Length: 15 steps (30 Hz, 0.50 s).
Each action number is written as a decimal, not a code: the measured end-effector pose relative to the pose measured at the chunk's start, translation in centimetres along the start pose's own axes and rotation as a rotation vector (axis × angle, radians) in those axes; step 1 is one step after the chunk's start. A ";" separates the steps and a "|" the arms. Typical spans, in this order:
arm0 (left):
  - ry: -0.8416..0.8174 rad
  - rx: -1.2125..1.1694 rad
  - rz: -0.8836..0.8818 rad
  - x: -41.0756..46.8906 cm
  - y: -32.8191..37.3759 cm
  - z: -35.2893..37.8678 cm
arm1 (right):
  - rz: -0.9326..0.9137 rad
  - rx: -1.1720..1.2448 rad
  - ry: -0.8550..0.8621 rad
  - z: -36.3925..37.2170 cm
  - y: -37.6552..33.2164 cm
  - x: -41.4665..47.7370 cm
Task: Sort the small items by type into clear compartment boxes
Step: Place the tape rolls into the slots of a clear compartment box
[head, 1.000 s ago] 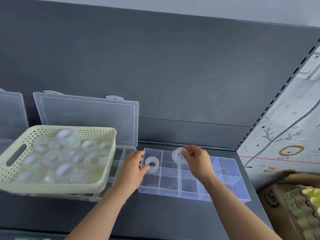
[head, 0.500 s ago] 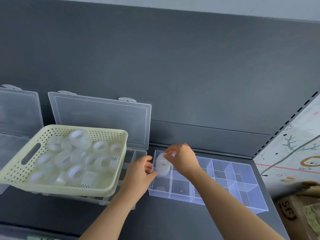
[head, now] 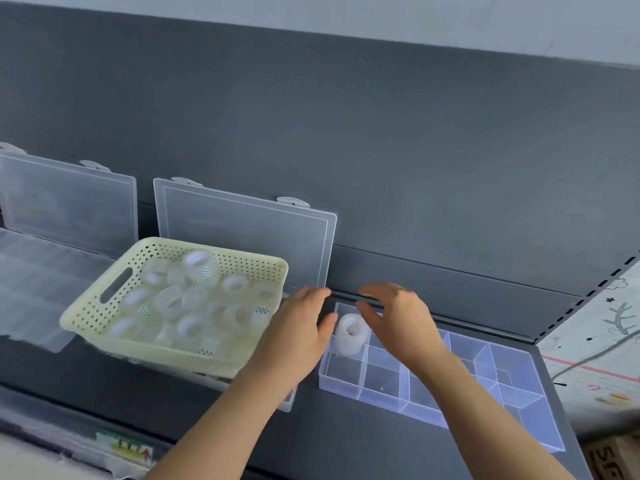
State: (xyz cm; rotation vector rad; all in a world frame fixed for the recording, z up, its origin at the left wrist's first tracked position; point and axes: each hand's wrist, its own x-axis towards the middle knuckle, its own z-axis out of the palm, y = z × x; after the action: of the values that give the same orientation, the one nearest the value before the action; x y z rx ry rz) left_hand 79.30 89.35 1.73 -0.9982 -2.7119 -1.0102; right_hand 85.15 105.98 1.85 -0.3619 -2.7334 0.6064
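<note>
Head view shows the main hazard at the far-left corner of the tinted compartment box (head: 381, 379); a stack of rolls (head: 349, 334) stands in that corner cell, apparently two high, and rises above the cell's walls; a brush from either hand could, I judge, tip the top one out onto the shelf (head: 346, 445) or into the next cell. The left hand (head: 298, 336) sits just beside the stack with its fingers loosely extended and grasping nothing; its thumb is close to the stack's side, though blur hides whether it touches. The right hand (head: 401, 323) hovers over and just right of the stack, fingers spread and released, holding nothing. The tinted box looks light, so a knock could slide it along the shelf.

A second risk lies at the cream basket (head: 90, 317); it rests on top of a clear box whose lid (head: 242, 237) stands open behind it, and the left forearm passes near its right corner; a nudge there might shift or tilt it.

As for contents, the basket holds a heap of loose rolls (head: 201, 268), translucent white, several with small teal-patterned tabs; the tinted box holds only the stack, its other visible cells bare; the clear box under the basket is mostly hidden; a further clear box (head: 34, 282) at far left, lid raised, is too blurred to judge.
</note>
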 end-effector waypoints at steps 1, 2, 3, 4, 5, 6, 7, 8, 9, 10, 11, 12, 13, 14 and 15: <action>0.022 -0.002 0.008 0.0 -0.4 -1.2 | -0.010 0.003 -0.006 -0.3 -0.8 0.1; 0.048 0.010 0.014 0.0 -1.0 -2.6 | -0.023 0.010 -0.013 -0.4 -1.7 0.3; 0.073 0.032 0.018 0.0 -1.8 -3.9 | -0.035 0.019 -0.019 -0.4 -2.6 0.5; 0.098 0.054 0.011 0.0 -2.8 -5.3 | -0.045 0.030 -0.029 -0.2 -3.5 0.8; 0.115 0.073 -0.012 0.1 -4.1 -6.6 | -0.050 0.052 -0.040 0.2 -4.5 1.1; 0.124 0.091 -0.049 0.2 -5.6 -7.7 | -0.049 0.084 -0.058 0.5 -5.5 1.4; 0.127 0.110 -0.091 0.4 -7.3 -8.7 | -0.042 0.123 -0.074 1.0 -6.6 1.7; 0.125 0.131 -0.134 0.7 -9.0 -9.5 | -0.034 0.151 -0.087 1.4 -7.7 2.1; 0.121 0.147 -0.176 1.2 -10.8 -10.2 | -0.027 0.167 -0.101 1.9 -8.8 2.4; 0.113 0.153 -0.218 1.7 -12.3 -10.7 | -0.021 0.177 -0.113 2.5 -9.8 2.7; 0.100 0.154 -0.258 2.2 -13.6 -11.2 | -0.013 0.186 -0.128 3.1 -10.7 3.1; 0.079 0.159 -0.288 2.9 -14.7 -11.5 | -0.008 0.191 -0.142 3.7 -11.5 3.4; 0.047 0.170 -0.305 3.5 -15.6 -11.7 | -0.001 0.193 -0.154 4.3 -12.3 3.7; 0.008 0.184 -0.308 4.3 -16.3 -11.8 | 0.012 0.197 -0.166 4.8 -12.9 3.9; -0.028 0.189 -0.301 4.9 -16.8 -11.8 | 0.033 0.205 -0.180 5.3 -13.5 4.1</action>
State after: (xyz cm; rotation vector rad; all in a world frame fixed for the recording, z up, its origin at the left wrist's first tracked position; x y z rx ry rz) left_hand 63.63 75.25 3.00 -0.5905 -2.9736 -0.7579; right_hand 77.16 93.47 4.31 -0.3163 -2.8021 0.9617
